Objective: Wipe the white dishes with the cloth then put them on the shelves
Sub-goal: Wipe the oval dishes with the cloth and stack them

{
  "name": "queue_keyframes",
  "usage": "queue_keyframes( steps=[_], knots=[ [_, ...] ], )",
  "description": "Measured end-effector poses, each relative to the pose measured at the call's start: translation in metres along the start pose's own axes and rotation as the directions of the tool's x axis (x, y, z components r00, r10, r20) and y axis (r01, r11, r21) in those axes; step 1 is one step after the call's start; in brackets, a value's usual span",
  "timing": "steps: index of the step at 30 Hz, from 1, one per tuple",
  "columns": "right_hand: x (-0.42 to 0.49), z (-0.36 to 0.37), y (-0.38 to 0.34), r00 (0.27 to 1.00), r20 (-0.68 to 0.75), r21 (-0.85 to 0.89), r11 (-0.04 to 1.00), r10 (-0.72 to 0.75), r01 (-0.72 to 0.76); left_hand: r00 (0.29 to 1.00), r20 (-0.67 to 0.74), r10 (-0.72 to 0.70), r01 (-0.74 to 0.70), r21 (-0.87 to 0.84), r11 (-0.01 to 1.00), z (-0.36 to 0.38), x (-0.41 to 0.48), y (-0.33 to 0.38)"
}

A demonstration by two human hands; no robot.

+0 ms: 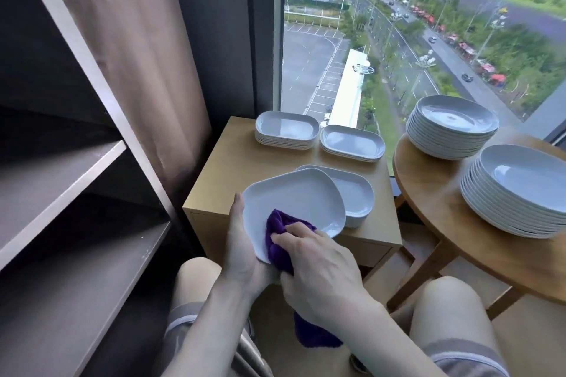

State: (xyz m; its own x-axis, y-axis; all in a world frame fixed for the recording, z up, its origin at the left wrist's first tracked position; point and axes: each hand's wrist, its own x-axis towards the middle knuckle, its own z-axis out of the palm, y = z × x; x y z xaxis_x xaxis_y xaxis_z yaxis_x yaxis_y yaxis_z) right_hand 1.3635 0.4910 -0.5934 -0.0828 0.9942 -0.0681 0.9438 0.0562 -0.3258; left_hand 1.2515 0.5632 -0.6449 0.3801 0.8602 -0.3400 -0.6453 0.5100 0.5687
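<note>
My left hand [242, 242] grips the near left rim of a white angular dish [297, 199], which is tilted up over the front of a small wooden cabinet [232, 174]. My right hand [318, 272] holds a purple cloth [277, 234] bunched against the dish's inner face; the cloth's tail hangs down below my wrist. Just behind the held dish lies a short stack of similar white dishes [355, 196]. Two stacks of white oblong dishes [286, 130] [352, 144] stand at the back of the cabinet.
Dark shelves [58, 180] stand on the left, with nothing on the boards that show. A round wooden table [435, 193] on the right carries two tall stacks of round white plates [451, 127] [520, 190]. A curtain and a big window are behind. My knees are below.
</note>
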Motion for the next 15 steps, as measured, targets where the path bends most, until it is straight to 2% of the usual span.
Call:
queue_keyframes(
  steps=[4, 10, 12, 15],
  knots=[
    [0.019, -0.007, 0.016, 0.992, -0.038, 0.081, 0.989, 0.124, -0.121, 0.999, 0.004, 0.04, -0.04, -0.009, 0.999, 0.001, 0.004, 0.005],
    [0.048, -0.023, 0.046, 0.957, -0.054, 0.106, 0.954, 0.286, -0.279, 0.998, 0.041, 0.044, -0.047, 0.066, 0.997, 0.002, 0.002, 0.0],
    [0.052, -0.027, 0.05, 0.95, -0.094, 0.126, 0.95, 0.299, -0.286, 0.996, 0.072, 0.045, -0.05, 0.07, 0.996, 0.004, -0.001, -0.001],
    [0.053, -0.029, 0.045, 0.954, -0.175, 0.111, 0.968, 0.242, -0.225, 0.994, 0.102, 0.041, -0.05, 0.085, 0.995, 0.005, -0.003, -0.006]
  ],
)
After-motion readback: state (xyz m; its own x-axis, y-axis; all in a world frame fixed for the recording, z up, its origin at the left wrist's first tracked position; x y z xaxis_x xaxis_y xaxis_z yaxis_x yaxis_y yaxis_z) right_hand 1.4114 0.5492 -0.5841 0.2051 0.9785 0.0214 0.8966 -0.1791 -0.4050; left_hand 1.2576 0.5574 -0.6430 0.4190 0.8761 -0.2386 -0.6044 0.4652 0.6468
